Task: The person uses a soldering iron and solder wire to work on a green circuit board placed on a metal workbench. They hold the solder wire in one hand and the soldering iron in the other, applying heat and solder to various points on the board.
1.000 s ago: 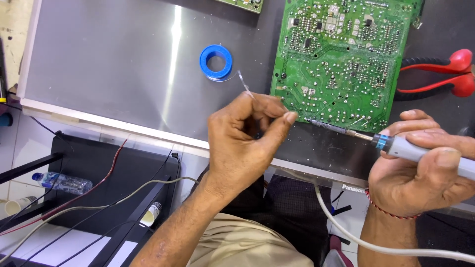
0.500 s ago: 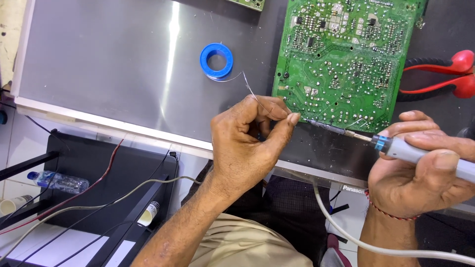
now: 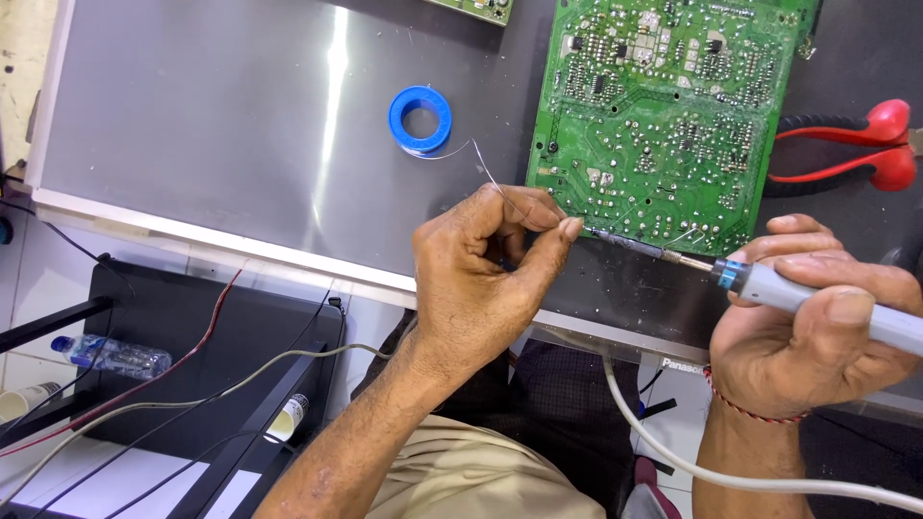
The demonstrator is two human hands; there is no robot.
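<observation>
A green circuit board [image 3: 663, 115] lies solder side up on a grey metal panel [image 3: 221, 125]. My left hand [image 3: 486, 274] pinches a thin solder wire [image 3: 486, 173] that runs back to a blue spool [image 3: 420, 117]. Its fingertips sit at the board's lower left edge. My right hand [image 3: 812, 317] grips a grey soldering iron [image 3: 798, 288] with a blue collar. The iron's dark tip [image 3: 615, 237] points left and meets my left fingertips just below the board's lower edge.
Red-handled pliers [image 3: 846, 149] lie right of the board. A white cable [image 3: 692, 452] trails from the iron across my lap. Below the panel stand a black stand [image 3: 192, 336], loose wires, a plastic bottle [image 3: 111, 356] and a paper cup [image 3: 24, 399].
Both hands stay almost in place. My left hand has shifted a little toward the iron's tip, and the view has drifted slightly.
</observation>
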